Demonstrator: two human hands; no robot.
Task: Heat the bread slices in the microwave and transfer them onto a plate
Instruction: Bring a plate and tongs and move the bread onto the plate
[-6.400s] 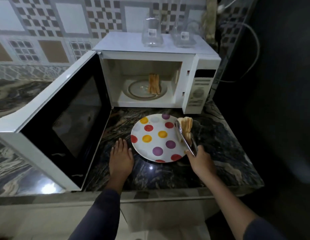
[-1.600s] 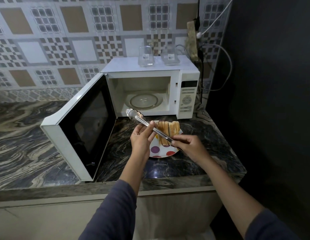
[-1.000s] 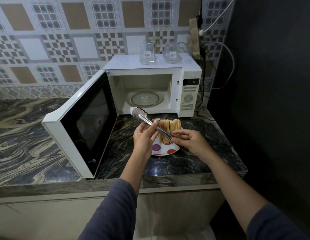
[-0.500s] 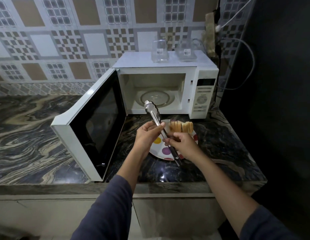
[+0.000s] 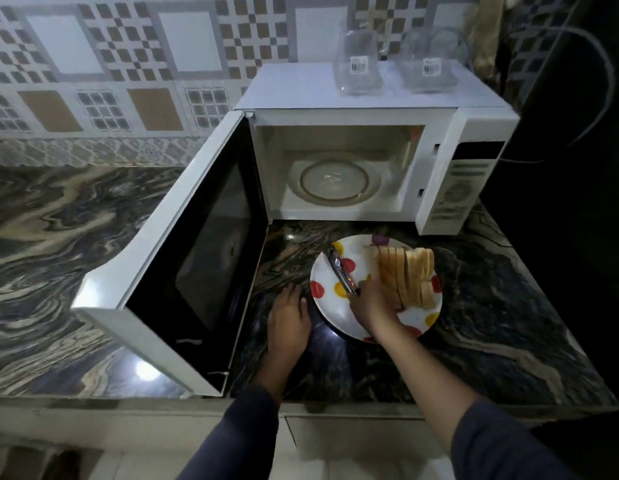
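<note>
Several bread slices [image 5: 403, 275] stand on edge in a row on the right half of the white spotted plate [image 5: 327, 303], which sits on the counter in front of the microwave [image 5: 370, 112]. The microwave stands open, with only its bare glass turntable [image 5: 332, 181] inside. Metal tongs [image 5: 341, 271] lie across the plate's left side; my right hand [image 5: 372, 306] holds their near end, just left of the bread. My left hand [image 5: 289, 320] rests flat on the counter beside the plate's left rim, fingers apart, holding nothing.
The microwave door [image 5: 197, 258] swings out to the left, close to my left hand. Two clear glass jars [image 5: 358, 65] stand on top of the microwave. The marbled counter [image 5: 508, 306] runs right to a dark wall, with its front edge near my forearms.
The tongs, held in the air by both hands half a second ago, now lie on the plate. My left hand has let go and dropped to the counter. The camera has moved closer.
</note>
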